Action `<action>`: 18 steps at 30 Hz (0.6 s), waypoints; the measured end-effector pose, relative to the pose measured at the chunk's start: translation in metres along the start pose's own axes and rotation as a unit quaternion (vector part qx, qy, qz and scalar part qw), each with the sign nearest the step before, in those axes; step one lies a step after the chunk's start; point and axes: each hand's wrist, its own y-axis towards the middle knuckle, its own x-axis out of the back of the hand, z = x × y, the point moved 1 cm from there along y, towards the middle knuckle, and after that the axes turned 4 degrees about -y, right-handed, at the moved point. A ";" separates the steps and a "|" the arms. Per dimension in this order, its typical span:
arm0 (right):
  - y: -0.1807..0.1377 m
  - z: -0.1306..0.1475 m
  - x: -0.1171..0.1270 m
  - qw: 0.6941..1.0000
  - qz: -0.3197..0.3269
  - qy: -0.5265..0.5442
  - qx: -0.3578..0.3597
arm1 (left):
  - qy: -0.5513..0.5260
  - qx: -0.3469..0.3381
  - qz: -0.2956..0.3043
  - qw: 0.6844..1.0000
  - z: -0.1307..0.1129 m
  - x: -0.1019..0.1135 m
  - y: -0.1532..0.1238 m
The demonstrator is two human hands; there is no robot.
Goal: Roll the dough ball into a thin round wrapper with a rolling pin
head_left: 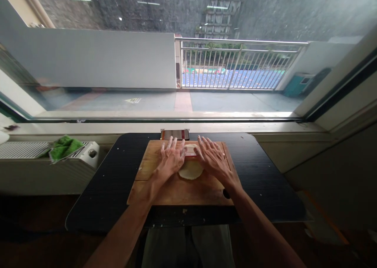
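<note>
A flattened round of pale dough [191,170] lies on the wooden cutting board [179,195]. Across its upper part runs a slim rod like a rolling pin [191,153], pale with a red edge, mostly hidden under my hands. My left hand [172,158] lies palm down over the rod's left part, its fingers stretched forward and whitened with flour. Over the right part rests my right hand [212,158], flat as well, with fingers extended and thumb pointing inward. Both thumbs come near each other above the dough. Neither hand wraps around the rod.
The board sits on a black table [103,181] with small white specks. A phone [175,134] lies behind the board, near the window sill [141,128]. To the left, a green cloth [65,148] drapes over a white radiator [47,169]. A large window fills the background.
</note>
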 end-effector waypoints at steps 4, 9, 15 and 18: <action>-0.036 0.004 -0.012 0.996 -0.075 0.009 0.053 | 0.001 -0.032 -0.046 0.998 -0.006 -0.006 -0.040; -0.080 0.002 -0.028 0.986 -0.122 0.016 0.110 | 0.016 -0.053 -0.080 0.995 -0.011 -0.012 -0.089; -0.076 -0.002 -0.027 0.989 -0.102 0.013 0.110 | 0.017 -0.063 -0.068 0.996 -0.006 -0.011 -0.082; -0.048 0.001 -0.021 0.992 -0.093 0.012 0.083 | 0.014 -0.062 -0.057 0.996 0.000 -0.011 -0.052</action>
